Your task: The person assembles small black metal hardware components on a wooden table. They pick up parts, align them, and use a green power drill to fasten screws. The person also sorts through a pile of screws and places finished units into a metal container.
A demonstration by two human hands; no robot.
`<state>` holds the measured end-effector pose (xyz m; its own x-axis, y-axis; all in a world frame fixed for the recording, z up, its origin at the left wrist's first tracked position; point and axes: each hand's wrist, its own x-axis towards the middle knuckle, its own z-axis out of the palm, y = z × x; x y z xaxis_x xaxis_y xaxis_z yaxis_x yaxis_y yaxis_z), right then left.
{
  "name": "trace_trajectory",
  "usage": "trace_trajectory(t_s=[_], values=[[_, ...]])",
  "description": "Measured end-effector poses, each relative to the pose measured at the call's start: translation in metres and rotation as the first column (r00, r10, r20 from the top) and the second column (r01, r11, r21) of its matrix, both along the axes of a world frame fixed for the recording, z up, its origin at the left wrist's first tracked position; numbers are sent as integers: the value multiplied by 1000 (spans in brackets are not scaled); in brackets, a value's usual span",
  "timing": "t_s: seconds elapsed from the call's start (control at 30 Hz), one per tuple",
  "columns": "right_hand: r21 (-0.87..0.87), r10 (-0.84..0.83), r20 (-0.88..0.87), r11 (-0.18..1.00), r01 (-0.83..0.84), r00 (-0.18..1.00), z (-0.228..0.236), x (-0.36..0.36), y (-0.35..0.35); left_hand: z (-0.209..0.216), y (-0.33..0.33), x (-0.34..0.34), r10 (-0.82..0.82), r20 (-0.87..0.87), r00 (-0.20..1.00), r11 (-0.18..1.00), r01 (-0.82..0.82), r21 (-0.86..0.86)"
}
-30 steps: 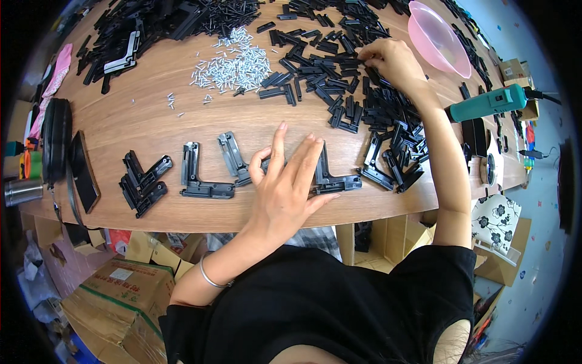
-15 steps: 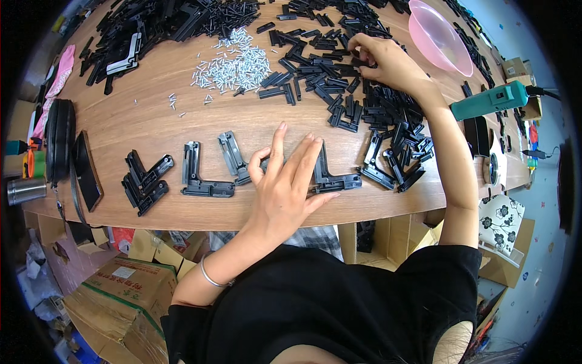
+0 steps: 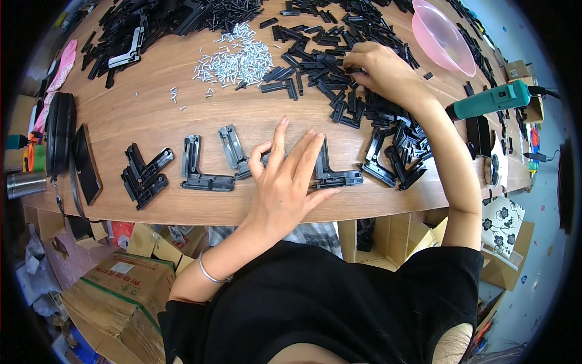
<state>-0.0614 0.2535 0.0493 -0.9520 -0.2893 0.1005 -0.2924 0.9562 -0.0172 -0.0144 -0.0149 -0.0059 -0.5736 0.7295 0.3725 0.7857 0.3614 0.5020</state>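
My left hand (image 3: 282, 188) lies palm down with fingers spread near the table's front edge. It partly covers a black L-shaped plastic piece (image 3: 330, 176) and hides what is under the palm. Left of it are another L-shaped piece (image 3: 233, 148), a larger one (image 3: 203, 181) and a few stacked askew (image 3: 145, 176). Further off, my right hand (image 3: 382, 70) bends over a heap of small black plastic parts (image 3: 324, 64), thumb and fingers closed together. What they grip is hidden. More L-shaped pieces (image 3: 379, 159) rest below the right forearm.
Silver screws (image 3: 236, 64) form a loose pile mid-table, with black parts (image 3: 157, 27) beyond. A pink bowl (image 3: 439, 36) and a teal electric screwdriver (image 3: 494, 100) sit at the right. A phone (image 3: 88, 164) and black case (image 3: 60, 133) lie left.
My right hand has shifted slightly nearer over the heap, its fingers drawing closer together. My left hand stays in nearly the same place.
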Motion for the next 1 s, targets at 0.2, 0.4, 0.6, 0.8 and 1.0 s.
trace_trajectory(t_s=[0.2,0.4,0.6,0.8,1.0], values=[[68,62,-18,996,-60,998,0,-3,0,-2,-1,0,24,-46,999,1000,-23,16],[-184,-140,-88,975,122,986,-5,26,6,-5,0,1,4,-46,999,999,-2,34],[-502,-181,-194,863,61,964,10,76,-26,-4,2,1,40,-61,997,998,-37,40],[-616,-48,-78,788,-10,996,-4,133,-78,-6,-1,2,27,-25,999,1000,-27,10],[-337,-27,-170,941,-32,985,-8,145,-86,-1,2,1,9,-12,1000,1000,-9,-10]])
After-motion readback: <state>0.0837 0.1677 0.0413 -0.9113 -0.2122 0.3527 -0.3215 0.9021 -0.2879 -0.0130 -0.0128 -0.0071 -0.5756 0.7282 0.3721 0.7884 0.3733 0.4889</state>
